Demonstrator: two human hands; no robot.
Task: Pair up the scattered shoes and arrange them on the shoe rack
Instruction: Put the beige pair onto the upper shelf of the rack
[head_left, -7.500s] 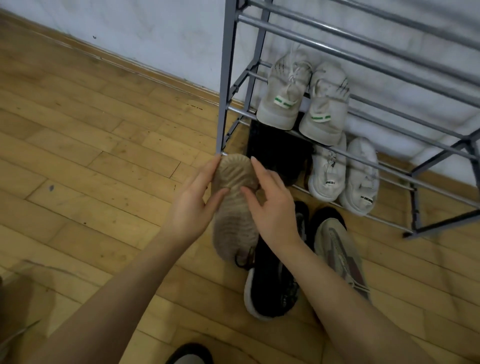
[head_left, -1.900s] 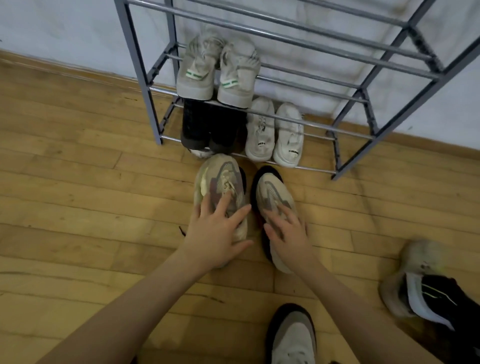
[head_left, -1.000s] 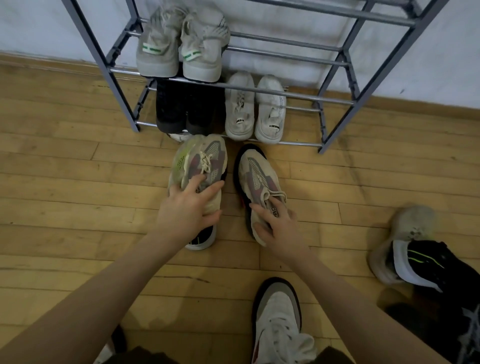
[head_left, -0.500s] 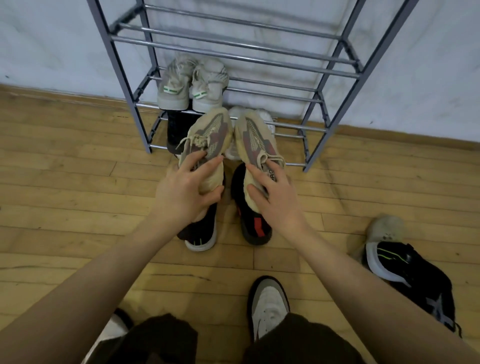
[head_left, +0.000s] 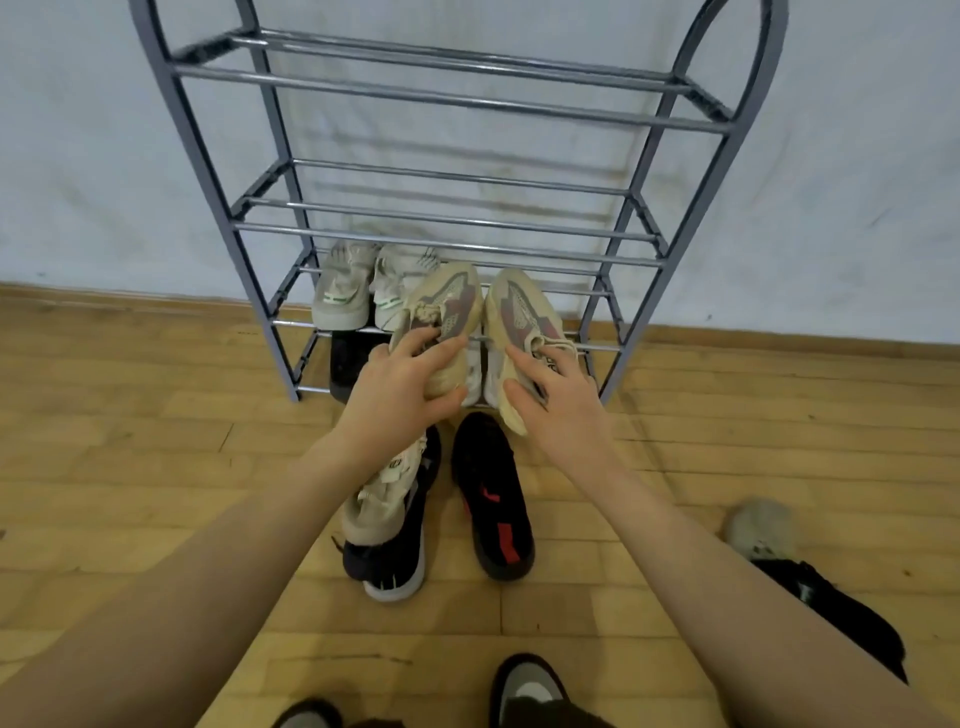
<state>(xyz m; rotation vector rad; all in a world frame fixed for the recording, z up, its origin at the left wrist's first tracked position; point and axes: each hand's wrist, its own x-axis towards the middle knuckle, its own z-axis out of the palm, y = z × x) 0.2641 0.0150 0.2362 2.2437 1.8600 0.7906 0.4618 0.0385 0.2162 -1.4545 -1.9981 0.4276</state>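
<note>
Head view, sole view on record.

Item: left hand (head_left: 400, 395). Gripping the left beige shoe (head_left: 441, 317) from above, fingers curling over its laces and thumb round its near side; the shoe is hanging clear of the floor, toe pointing far toward the rack.

Item: right hand (head_left: 561, 410). Gripping the right beige shoe (head_left: 519, 332) the same way, fingers lying across the laces. The two shoes are riding just beside each other, toes level.

Item: shoe rack (head_left: 452, 228), standing against the far wall. Its second tier from the bottom is carrying a pale pair with green tabs (head_left: 363, 291) on the left; the space to the right of that pair is lying directly beyond the held toes. A dark pair (head_left: 353, 364) is sitting on the bottom tier, partly hidden.

Item: floor stock, awaiting pairing. A black shoe with red marks (head_left: 493, 504) near centre; a tan high shoe (head_left: 382, 499) lying on a black white-soled shoe (head_left: 389, 566); further shoes at the right edge (head_left: 810, 587).

Handling note, as judgement: the pair is going onto the open right side of that tier. Best done by keeping both toes level, soles bridging front and back rails, heels near, and avoiding nudging the pale pair.
</note>
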